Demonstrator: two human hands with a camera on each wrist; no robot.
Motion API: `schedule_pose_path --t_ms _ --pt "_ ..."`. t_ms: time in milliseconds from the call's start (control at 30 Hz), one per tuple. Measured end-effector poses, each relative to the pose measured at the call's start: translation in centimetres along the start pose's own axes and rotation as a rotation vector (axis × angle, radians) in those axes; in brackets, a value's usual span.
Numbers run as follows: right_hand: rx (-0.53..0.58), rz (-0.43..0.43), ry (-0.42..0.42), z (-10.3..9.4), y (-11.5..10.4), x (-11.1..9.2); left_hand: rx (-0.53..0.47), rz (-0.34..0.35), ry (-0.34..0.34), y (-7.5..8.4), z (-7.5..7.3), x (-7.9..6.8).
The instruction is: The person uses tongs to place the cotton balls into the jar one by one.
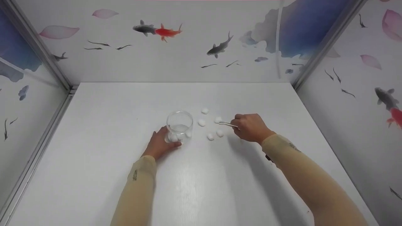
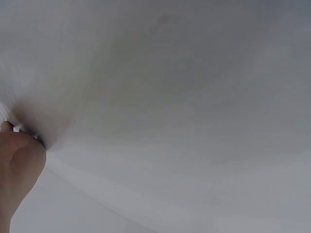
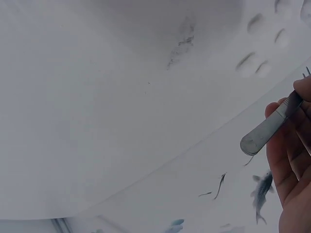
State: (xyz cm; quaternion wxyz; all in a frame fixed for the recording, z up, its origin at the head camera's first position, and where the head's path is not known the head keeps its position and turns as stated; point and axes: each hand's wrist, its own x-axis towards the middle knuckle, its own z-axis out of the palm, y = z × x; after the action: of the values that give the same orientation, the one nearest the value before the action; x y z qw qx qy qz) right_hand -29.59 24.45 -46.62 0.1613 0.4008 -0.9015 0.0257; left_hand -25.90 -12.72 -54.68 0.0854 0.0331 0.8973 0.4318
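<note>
At the middle of the white table (image 1: 103, 157), a right hand (image 1: 251, 127) pinches one pair of slim silver tweezers (image 1: 228, 124) between thumb and fingers, the tips pointing to nine o'clock from that hand. The tips touch one white ball (image 1: 217, 119); whether they grip it I cannot tell. Taking that ball as the centre of the dial, four loose balls (image 1: 201, 122) lie around it on the table: one at nine o'clock, one at ten, one at six and one at about seven, all apart from one another. That makes five outside, each small, roundish, matt and soft-looking, like cotton. Beyond them, at nine o'clock, is one clear jar (image 1: 179, 116) with a wide round mouth, lidless, with at least three more balls (image 1: 173, 137) visible low inside it. The left hand (image 1: 160, 143) grips the jar's lower part from about eight o'clock, its thumb along the near side. Both forearms wear tan sleeves (image 1: 143, 175) with dark print. At twelve o'clock, the back panel (image 1: 188, 62) carries painted fish and petals.
</note>
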Motion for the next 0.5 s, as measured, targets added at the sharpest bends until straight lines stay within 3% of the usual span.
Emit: schedule_pose_path --t_ms 167,500 --pt "-0.004 0.028 -0.048 0.3 0.1 -0.7 -0.017 -0.058 -0.02 -0.1 0.0 -0.1" --pt "0.008 0.046 -0.079 0.7 0.2 -1.5 -0.007 -0.015 -0.008 0.0 -0.1 -0.1"
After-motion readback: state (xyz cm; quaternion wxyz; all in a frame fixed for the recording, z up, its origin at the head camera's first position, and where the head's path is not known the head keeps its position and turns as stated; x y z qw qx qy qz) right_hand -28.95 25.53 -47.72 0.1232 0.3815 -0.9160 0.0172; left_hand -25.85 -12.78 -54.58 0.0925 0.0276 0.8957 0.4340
